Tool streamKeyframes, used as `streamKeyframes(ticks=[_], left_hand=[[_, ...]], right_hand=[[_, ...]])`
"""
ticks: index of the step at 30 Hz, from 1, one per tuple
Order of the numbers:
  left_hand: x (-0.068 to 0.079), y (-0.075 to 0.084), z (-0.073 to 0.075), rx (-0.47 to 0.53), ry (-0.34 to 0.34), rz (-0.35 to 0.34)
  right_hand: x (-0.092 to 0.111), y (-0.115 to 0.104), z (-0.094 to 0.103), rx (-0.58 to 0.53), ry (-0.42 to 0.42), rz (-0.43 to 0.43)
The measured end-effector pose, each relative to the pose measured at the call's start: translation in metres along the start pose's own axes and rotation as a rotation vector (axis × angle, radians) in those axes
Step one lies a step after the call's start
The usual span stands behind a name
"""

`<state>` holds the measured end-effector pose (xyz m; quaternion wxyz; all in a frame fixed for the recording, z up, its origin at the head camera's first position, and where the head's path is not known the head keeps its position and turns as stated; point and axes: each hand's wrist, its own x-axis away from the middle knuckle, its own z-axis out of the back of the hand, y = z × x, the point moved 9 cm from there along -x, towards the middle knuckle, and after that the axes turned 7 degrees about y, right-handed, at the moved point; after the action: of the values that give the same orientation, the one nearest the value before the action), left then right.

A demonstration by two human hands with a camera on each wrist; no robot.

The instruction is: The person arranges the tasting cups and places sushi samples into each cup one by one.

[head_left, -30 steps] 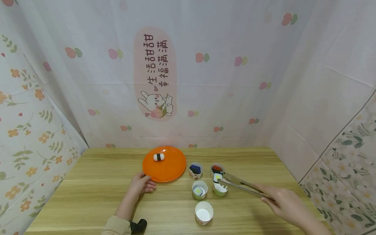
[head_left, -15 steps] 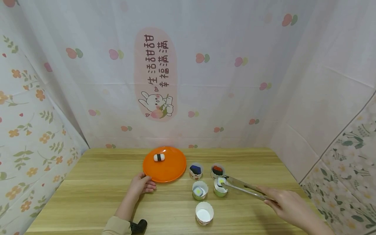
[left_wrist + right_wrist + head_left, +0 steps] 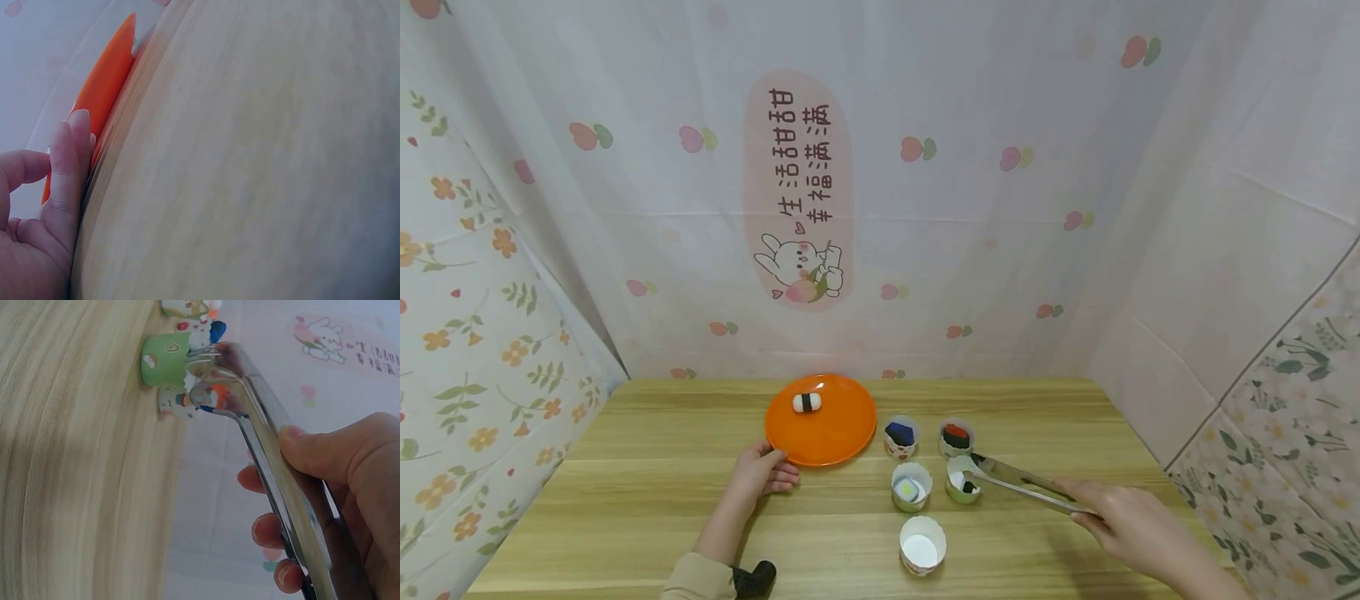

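Note:
At the lower left rim of an orange plate (image 3: 842,433), my left hand (image 3: 752,477) pinches the edge, thumb on the rim and fingers against its outer side. A white toy sushi piece with a black band (image 3: 807,402) lies on the plate. My right hand (image 3: 1123,521) grips metal tongs (image 3: 275,450). Their tips are at the rim of a green paper cup (image 3: 164,360), slightly spread, with no piece visible between them. Inside that cup lies a white and black sushi piece (image 3: 967,486), partly hidden by the wall.
Behind the green cup stands a cup with a red-topped black piece (image 3: 956,435). Left of it is a cup with a blue and black piece (image 3: 900,435). Nearer are a cup with a white-yellow piece (image 3: 909,489) and a plain white-lined cup (image 3: 922,546). Patterned curtains (image 3: 985,250) enclose the table.
The white and yellow-topped sushi piece that the tongs held has gone down into the green cup, and the tong tips have come off it. The left hand has stayed at the plate.

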<state>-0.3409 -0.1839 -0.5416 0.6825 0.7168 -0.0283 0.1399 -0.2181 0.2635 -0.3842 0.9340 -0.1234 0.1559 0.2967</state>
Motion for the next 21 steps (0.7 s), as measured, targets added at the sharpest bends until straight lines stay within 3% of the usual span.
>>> streamKeyframes(ticks=[21], left_hand=[[-0.0012, -0.0011, -0.0006, 0.0, 0.007, 0.009]], right_hand=[[-0.0052, 0.0014, -0.0057, -0.021, -0.008, -0.044]])
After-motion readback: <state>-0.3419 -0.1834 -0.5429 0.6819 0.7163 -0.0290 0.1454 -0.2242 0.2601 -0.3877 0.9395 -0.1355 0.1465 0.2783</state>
